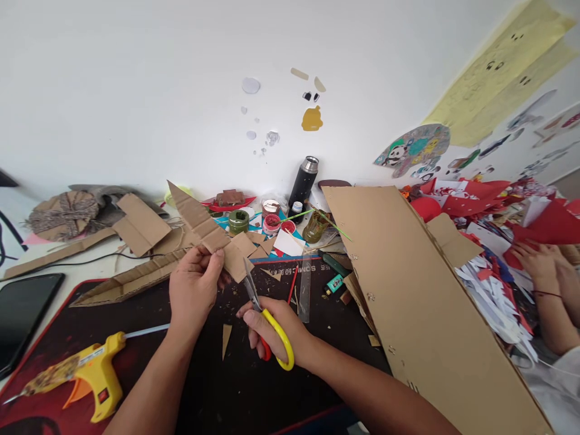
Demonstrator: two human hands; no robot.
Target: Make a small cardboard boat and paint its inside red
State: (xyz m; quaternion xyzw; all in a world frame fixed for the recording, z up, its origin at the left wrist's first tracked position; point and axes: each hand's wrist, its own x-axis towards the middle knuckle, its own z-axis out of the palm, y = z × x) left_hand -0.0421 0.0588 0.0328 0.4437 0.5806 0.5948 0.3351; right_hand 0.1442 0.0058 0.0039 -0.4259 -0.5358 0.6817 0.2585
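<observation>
My left hand pinches a long pointed strip of cardboard between thumb and fingers, its tip slanting up to the left. In my right hand is a pair of scissors with yellow and red handles. Their blades meet the lower right end of the strip, at its edge. Just below lies a small cardboard triangle on the dark mat. A folded cardboard boat-like shape rests left of my left hand.
A yellow glue gun and a dark tablet lie at the left. Paint jars and a black thermos stand at the back. A large cardboard sheet leans at the right; beyond it, another person's hands touch red paper.
</observation>
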